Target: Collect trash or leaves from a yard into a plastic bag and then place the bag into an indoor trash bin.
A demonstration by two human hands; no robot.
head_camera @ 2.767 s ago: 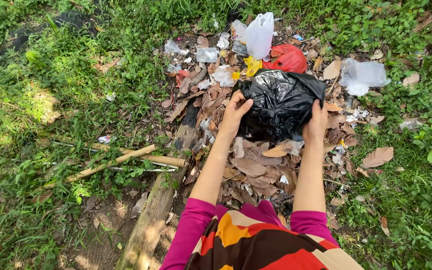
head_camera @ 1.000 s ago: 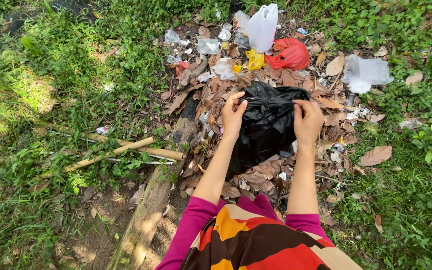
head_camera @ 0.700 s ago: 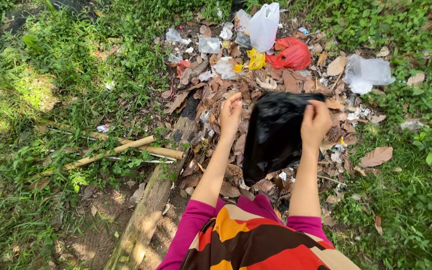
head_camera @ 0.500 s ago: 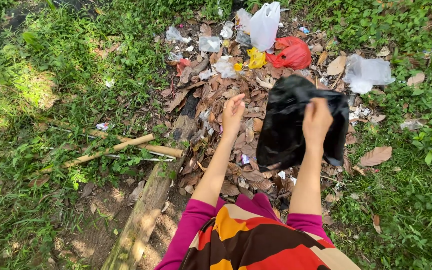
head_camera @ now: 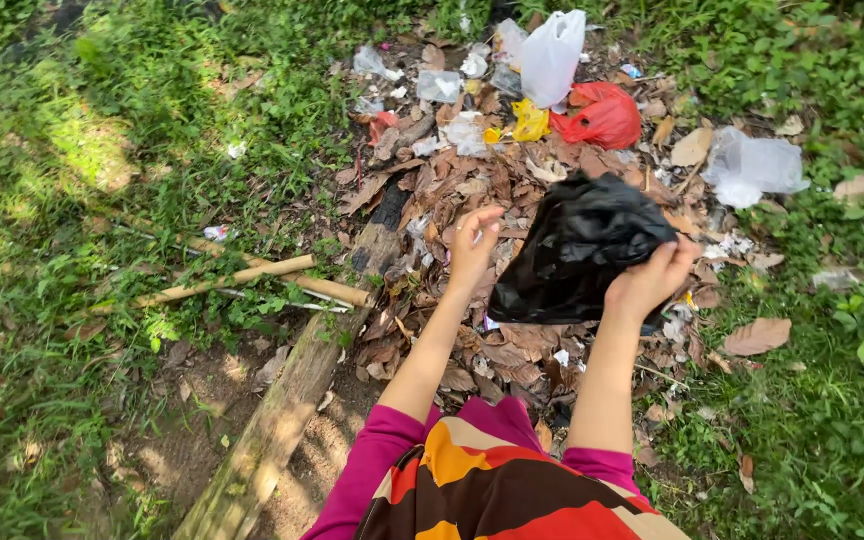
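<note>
Grass [head_camera: 102, 150] fills the left half of the frame and the right edge, sunlit in patches. A spread of dry brown leaves [head_camera: 472, 200] and litter takes up the upper middle, running down toward the lower centre. A weathered log [head_camera: 282, 420] lies slantwise from the lower left up to the leaf pile, and two bamboo sticks [head_camera: 242, 280] cross the grass at middle left, their ends near the log.

The black bag [head_camera: 577, 250] hangs just right of centre, crumpled and glossy, lifted above the leaves. The right hand [head_camera: 652, 285] is clamped on its right edge, fingers closed over the plastic. The left hand [head_camera: 474, 250] is just left of the bag with fingers loosely curled and spread; whether it touches the plastic cannot be told. The two hands are apart, the bag between them. Both forearms are bare, with magenta sleeves [head_camera: 372, 470] and a striped garment at the bottom centre.

At the top centre a white bag [head_camera: 552, 55] stands upright, with a red bag [head_camera: 607, 120] just to its right and a yellow wrapper [head_camera: 529, 122] beside that. A clear bag [head_camera: 757, 165] lies at the upper right on the edge of the grass. Small clear plastic scraps [head_camera: 439, 87] dot the top of the leaf pile.
</note>
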